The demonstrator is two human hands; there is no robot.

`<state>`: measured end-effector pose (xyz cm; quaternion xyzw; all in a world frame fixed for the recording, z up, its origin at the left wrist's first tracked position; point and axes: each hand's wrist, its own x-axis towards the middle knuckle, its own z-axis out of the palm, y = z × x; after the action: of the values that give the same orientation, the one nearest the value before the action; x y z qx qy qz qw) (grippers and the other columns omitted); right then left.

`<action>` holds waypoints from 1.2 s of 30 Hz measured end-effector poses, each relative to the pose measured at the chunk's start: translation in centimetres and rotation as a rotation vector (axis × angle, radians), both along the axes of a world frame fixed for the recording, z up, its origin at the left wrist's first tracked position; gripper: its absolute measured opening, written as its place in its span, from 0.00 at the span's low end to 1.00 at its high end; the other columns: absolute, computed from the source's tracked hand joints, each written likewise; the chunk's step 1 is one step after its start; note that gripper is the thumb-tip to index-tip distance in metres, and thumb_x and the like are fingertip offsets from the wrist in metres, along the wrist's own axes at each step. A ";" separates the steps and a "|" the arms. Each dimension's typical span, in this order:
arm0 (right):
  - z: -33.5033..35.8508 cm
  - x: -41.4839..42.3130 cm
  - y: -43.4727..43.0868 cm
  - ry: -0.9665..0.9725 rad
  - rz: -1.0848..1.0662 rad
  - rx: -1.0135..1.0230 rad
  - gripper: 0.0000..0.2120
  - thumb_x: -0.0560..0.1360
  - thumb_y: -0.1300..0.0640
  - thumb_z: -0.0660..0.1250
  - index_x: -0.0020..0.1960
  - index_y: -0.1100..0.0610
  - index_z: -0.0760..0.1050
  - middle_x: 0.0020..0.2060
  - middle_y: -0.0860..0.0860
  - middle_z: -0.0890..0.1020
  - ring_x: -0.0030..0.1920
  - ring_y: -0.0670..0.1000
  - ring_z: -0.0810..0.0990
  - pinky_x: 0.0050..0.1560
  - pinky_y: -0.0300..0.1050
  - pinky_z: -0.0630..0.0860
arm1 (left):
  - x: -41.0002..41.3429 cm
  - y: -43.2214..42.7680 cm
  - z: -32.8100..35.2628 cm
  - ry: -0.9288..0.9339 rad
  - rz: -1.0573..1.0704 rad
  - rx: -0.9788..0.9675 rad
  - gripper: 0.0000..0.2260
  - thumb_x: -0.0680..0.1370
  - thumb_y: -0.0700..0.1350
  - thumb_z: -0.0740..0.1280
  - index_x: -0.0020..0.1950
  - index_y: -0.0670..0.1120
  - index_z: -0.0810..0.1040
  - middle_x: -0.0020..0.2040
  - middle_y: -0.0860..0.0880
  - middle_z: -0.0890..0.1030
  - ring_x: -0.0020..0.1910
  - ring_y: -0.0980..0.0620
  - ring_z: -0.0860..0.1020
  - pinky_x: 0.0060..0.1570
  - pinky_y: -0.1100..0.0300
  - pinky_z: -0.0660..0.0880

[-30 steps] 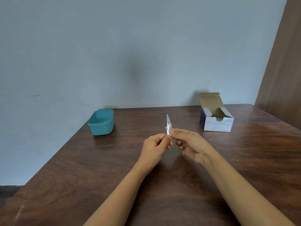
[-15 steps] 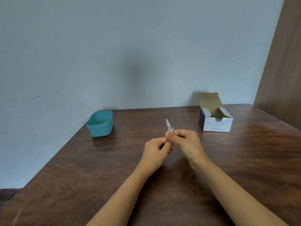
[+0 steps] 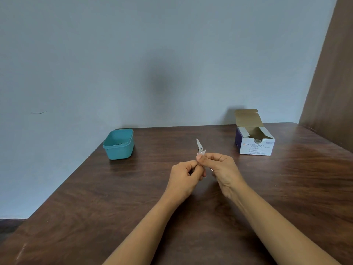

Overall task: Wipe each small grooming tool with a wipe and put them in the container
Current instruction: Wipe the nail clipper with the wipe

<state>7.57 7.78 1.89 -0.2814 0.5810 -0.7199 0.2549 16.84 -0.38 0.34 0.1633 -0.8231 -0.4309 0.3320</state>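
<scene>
Left hand [image 3: 183, 178], right hand [image 3: 223, 169], fingers [image 3: 201, 159] pinched.

A dark brown wooden table [image 3: 267, 197] with glossy, streaked grain fills the lower part of the view. Near its far right corner stands a white and purple cardboard box [image 3: 256, 148] printed "Alcohol Swabs". The box's lid flap [image 3: 247, 117] is open and upright on the side toward the wall, showing its brown inside. A plain pale blue-grey wall [image 3: 133, 44] rises behind the table's far edge. It bears a short dark mark [image 3: 38, 112] at the left and a soft shadow [image 3: 164, 83] at the middle. A brown wooden panel [image 3: 332, 73] stands beyond the table's far right corner. A strip of dark floor [image 3: 9, 224] shows past the table's left edge.
</scene>
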 end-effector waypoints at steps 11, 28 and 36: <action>0.2 -0.3 -0.2 0.014 0.009 0.059 0.09 0.75 0.54 0.68 0.44 0.58 0.84 0.26 0.45 0.80 0.31 0.40 0.77 0.39 0.34 0.68 | -0.1 0.2 0.3 -0.003 -0.004 -0.018 0.13 0.77 0.40 0.63 0.34 0.49 0.80 0.28 0.57 0.78 0.31 0.60 0.75 0.35 0.68 0.70; 0.7 -0.8 0.5 0.074 0.117 0.128 0.11 0.74 0.51 0.69 0.36 0.54 0.83 0.23 0.41 0.72 0.30 0.42 0.65 0.35 0.37 0.60 | 1.4 -2.3 1.8 0.050 -0.188 0.457 0.11 0.80 0.46 0.62 0.57 0.46 0.80 0.52 0.45 0.83 0.47 0.56 0.76 0.47 0.65 0.75; 0.7 -0.6 0.6 0.114 0.205 0.209 0.08 0.74 0.54 0.70 0.40 0.56 0.84 0.28 0.43 0.77 0.33 0.41 0.69 0.37 0.36 0.64 | 1.1 -1.6 2.0 0.069 -0.235 0.641 0.12 0.78 0.46 0.65 0.57 0.42 0.81 0.51 0.48 0.83 0.49 0.57 0.78 0.51 0.62 0.73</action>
<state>6.99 8.33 2.54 -0.3515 0.6346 -0.6086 0.3214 17.92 -1.99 2.35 0.1485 -0.6472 -0.7083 0.2395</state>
